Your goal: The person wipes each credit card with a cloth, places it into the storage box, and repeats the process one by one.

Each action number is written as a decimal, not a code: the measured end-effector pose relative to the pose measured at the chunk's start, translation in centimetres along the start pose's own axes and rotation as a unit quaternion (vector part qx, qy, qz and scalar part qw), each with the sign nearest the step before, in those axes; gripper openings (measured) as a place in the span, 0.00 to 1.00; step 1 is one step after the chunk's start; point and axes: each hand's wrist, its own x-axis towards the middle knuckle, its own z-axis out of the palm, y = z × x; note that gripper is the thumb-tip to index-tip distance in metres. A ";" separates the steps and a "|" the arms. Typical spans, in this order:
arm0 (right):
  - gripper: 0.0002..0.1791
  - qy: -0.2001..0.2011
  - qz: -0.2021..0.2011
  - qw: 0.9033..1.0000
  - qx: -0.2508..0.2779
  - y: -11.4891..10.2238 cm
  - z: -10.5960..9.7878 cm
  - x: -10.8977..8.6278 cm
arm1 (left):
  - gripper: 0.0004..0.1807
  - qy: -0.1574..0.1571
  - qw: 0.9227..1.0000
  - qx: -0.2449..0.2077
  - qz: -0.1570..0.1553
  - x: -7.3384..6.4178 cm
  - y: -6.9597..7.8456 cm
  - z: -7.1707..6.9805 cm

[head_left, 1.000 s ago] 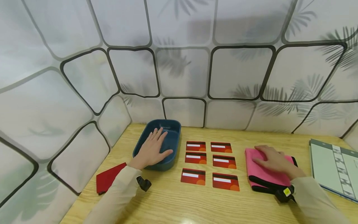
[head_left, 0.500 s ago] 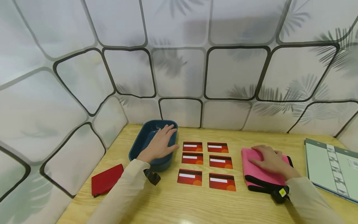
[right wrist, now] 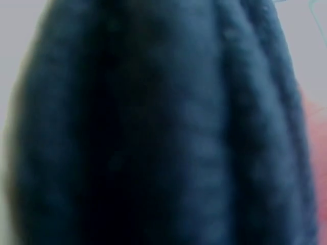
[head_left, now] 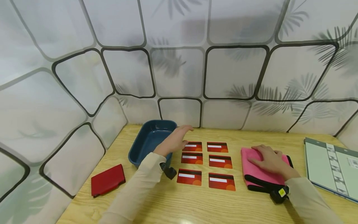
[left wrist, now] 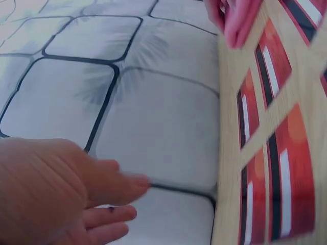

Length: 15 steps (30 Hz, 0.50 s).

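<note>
6 red cards (head_left: 220, 162) lie flat in 2 columns of 3 on the wooden table (head_left: 195, 202), and the left hand (head_left: 174, 140), over the blue tray (head_left: 152, 140) 1 second ago, now reaches past its right rim above the left column's back card, fingers extended, thumb apart, holding nothing; this suggests the work shifts toward the cards. To their right, the right hand (head_left: 269, 160) rests unchanged on the folded pink cloth (head_left: 261, 175), thumb spread from its fingers, while a red case (head_left: 107, 180) and a notebook (head_left: 321, 165) lie untouched farther out.
</note>
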 end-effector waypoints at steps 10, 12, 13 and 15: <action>0.35 0.013 0.007 0.999 0.040 -0.4 0.2 0.2 | 0.20 0.045 0.995 -0.085 0.013 0.2 0.5 3.7; 0.34 0.017 0.011 0.999 0.045 -0.3 0.2 0.1 | 0.20 0.041 0.995 -0.084 0.019 0.2 0.5 4.7; 0.34 0.020 0.013 0.999 0.047 -0.3 0.2 0.0 | 0.20 0.039 0.995 -0.086 0.019 0.2 0.5 5.1; 0.33 0.027 0.014 0.998 0.051 -0.3 0.3 0.0 | 0.20 0.041 0.996 -0.082 0.023 0.3 0.5 5.8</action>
